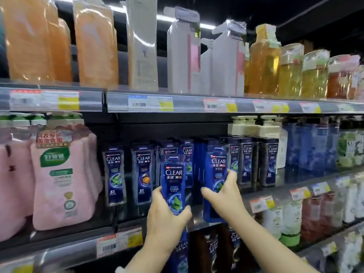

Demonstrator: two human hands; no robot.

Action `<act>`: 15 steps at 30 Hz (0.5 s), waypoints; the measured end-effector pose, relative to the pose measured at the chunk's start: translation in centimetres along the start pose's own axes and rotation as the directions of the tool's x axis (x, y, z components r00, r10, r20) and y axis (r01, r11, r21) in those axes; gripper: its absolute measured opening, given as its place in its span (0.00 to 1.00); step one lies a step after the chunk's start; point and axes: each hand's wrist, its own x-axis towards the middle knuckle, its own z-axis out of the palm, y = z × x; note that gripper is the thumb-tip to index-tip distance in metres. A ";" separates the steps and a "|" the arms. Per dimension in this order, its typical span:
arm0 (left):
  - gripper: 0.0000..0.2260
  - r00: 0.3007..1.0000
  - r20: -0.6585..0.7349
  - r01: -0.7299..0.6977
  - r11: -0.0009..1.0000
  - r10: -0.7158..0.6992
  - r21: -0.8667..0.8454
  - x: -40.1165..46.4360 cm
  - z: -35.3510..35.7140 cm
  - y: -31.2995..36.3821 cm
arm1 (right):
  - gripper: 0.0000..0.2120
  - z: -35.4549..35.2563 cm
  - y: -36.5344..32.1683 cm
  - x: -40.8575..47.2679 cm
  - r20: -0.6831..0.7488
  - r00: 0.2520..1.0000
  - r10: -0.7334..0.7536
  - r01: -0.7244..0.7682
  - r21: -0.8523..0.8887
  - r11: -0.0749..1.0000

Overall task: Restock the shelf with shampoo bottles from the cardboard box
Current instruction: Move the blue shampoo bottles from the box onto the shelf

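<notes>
Restocking looks midway: the left hand (167,213) grips one bottle (173,184) and the right hand (222,192) another (216,174), fingers curled round each, both just before the shelf (275,191); several bottles already stand behind them, gaps remain beside these; the box is out of view.

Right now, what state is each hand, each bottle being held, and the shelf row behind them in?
Left hand: grips a blue bottle near its base.
Left blue bottle: upright, held before the shelf.
Right hand: grips a second bottle.
Right blue bottle: upright, held at the shelf front.
Middle shelf row: dark bottles standing upright.
</notes>
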 end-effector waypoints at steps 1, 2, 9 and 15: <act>0.31 1.000 -0.007 0.011 1.000 -0.011 0.010 0.5 0.0 0.0 | 0.35 0.5 0.0 0.9 0.000 1.000 0.000 0.000 0.014 1.000; 0.30 1.000 -0.017 0.021 1.000 -0.021 0.015 0.9 0.0 0.1 | 0.35 0.9 -0.2 1.6 0.009 1.000 0.000 0.000 0.033 0.999; 0.19 0.994 -0.096 0.054 0.997 -0.050 0.047 2.7 0.1 0.6 | 0.34 4.6 0.1 7.5 0.109 0.993 0.034 -0.062 0.260 0.963; 0.22 0.990 -0.129 0.059 0.997 -0.053 0.048 3.6 0.4 0.8 | 0.33 6.4 3.4 7.9 0.118 0.993 -0.017 -0.002 0.158 0.987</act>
